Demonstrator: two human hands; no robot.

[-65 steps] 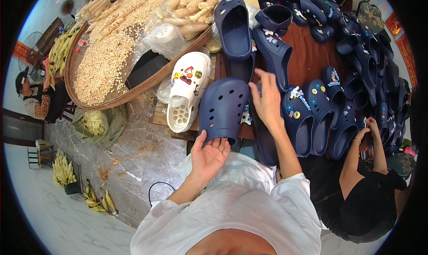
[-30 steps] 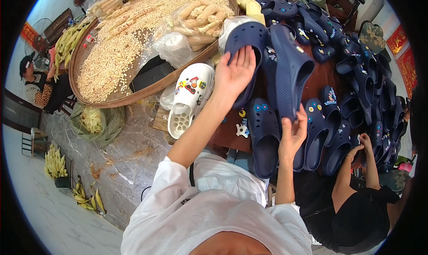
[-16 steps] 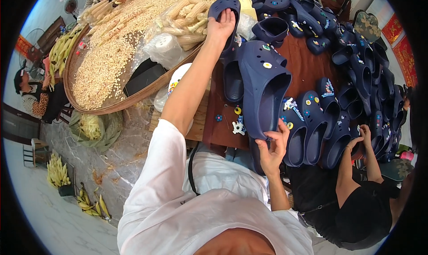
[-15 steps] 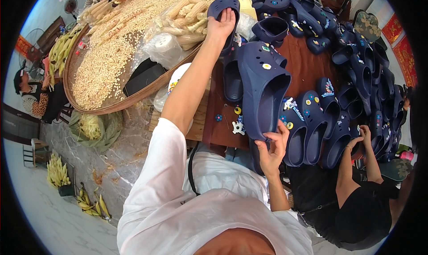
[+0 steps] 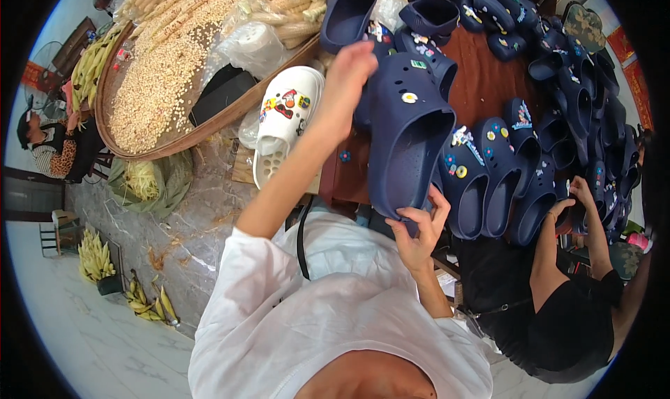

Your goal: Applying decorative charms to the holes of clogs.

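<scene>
A large navy clog [image 5: 403, 106] with a daisy charm and a green-and-white charm is tilted up in front of me. My right hand [image 5: 420, 231] pinches its heel rim between thumb and fingers. My left hand [image 5: 347, 78] is in the air just left of that clog's toe, its fingers smeared by motion, so its grip does not show. Beyond it another navy clog [image 5: 349, 13] lies at the corn tray's edge. Partly behind my left forearm is a white clog [image 5: 288, 99] with colourful charms.
A wide round tray [image 5: 150, 151] of corn kernels and cobs stands on the left. More charm-studded navy clogs [image 5: 504, 179] cover the brown tabletop [image 5: 469, 67] on the right. A co-worker's hands [image 5: 569, 193] work at the right. A green bag [image 5: 159, 182] sits below the tray.
My left hand has left the navy clog at the tray's edge and drawn back toward me. More of the white clog shows. My right hand keeps the heel of the large clog.
</scene>
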